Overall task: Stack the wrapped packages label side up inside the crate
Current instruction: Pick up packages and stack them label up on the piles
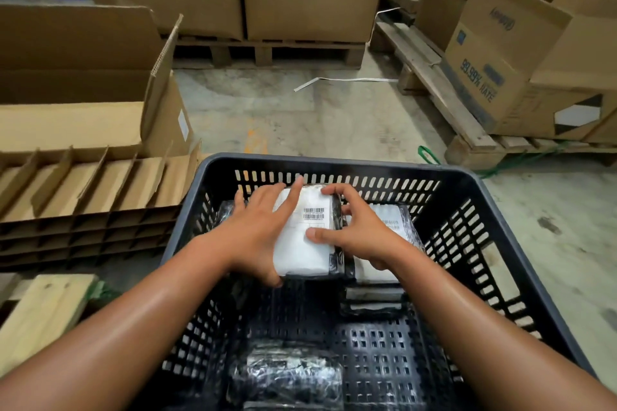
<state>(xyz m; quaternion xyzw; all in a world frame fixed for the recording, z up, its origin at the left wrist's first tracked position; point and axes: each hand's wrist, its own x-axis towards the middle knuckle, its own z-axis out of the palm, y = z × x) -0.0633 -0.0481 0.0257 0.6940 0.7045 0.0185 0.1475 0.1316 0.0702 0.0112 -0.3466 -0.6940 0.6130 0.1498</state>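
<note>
A black slotted plastic crate (474,197) stands in front of me. Both hands hold one wrapped package (302,252) inside it, white label with barcodes facing up, near the far wall. My left hand (257,230) grips its left side, fingers over the top. My right hand (359,232) clasps its right edge, thumb on the label. To the right, a second package (392,220) tops a stack, label up, partly hidden by my right hand. Another wrapped package (287,374) lies at the crate's near end, dark side showing.
Flattened cardboard dividers (86,183) and an open carton (83,83) lie to the left. Stacked cartons on a wooden pallet (267,53) stand ahead, more boxes on a pallet (444,90) to the right. Concrete floor (300,117) with a white strap lies between them.
</note>
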